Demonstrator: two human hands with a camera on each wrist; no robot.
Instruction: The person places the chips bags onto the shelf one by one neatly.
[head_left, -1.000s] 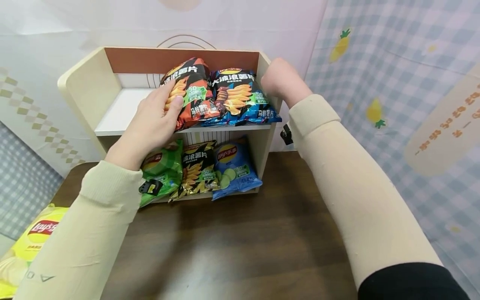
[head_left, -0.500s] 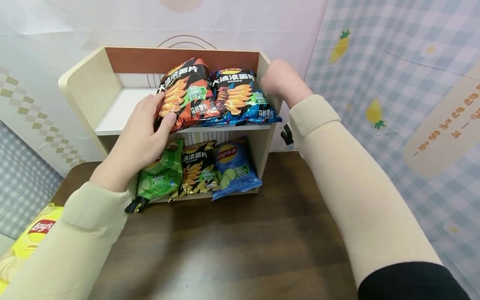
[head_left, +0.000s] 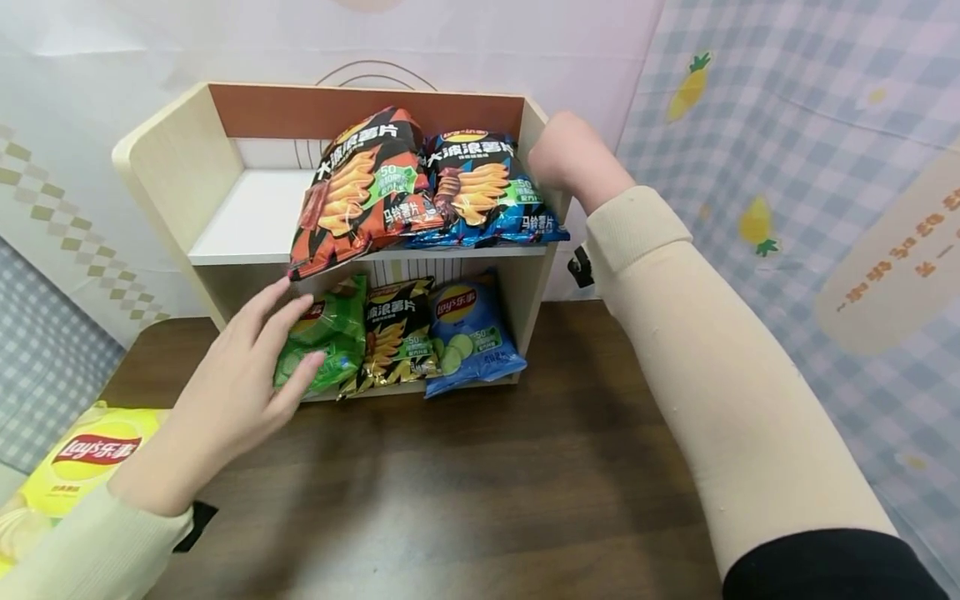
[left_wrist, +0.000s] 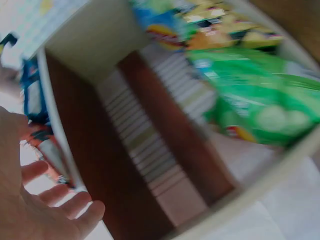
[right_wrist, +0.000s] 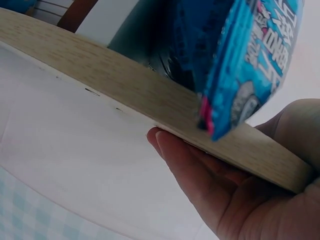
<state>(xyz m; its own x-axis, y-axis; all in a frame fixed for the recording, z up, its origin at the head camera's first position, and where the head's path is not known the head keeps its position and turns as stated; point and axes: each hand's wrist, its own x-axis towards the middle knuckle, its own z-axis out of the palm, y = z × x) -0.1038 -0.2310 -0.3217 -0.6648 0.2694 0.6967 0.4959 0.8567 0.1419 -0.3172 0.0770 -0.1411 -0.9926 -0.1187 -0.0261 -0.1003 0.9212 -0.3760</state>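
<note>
My left hand (head_left: 231, 387) is in front of the small two-tier shelf (head_left: 247, 218), fingers spread and holding nothing. Its fingertips come close under the lower corner of a red-and-black potato chip bag (head_left: 360, 187), which leans tilted on the upper tier and hangs past its front edge. Beside that bag on the right sits a blue-and-black chip bag (head_left: 480, 187). My right hand (head_left: 573, 158) grips the shelf's right side panel; in the right wrist view, the thumb and fingers straddle the panel's edge (right_wrist: 125, 75). The left wrist view is blurred and shows the lower tier's inside.
Packed on the lower tier are a green chip bag (head_left: 330, 337), a black-and-gold one (head_left: 397, 337) and a light blue one (head_left: 474, 333). A yellow chip bag (head_left: 90, 454) lies at the left of the brown table (head_left: 465, 483). Printed cloth hangs behind and at both sides.
My left hand has let go of the red-and-black chip bag and pulled back, down and to the left. The bag's lower corner now shows. My right hand keeps its grip on the panel.
</note>
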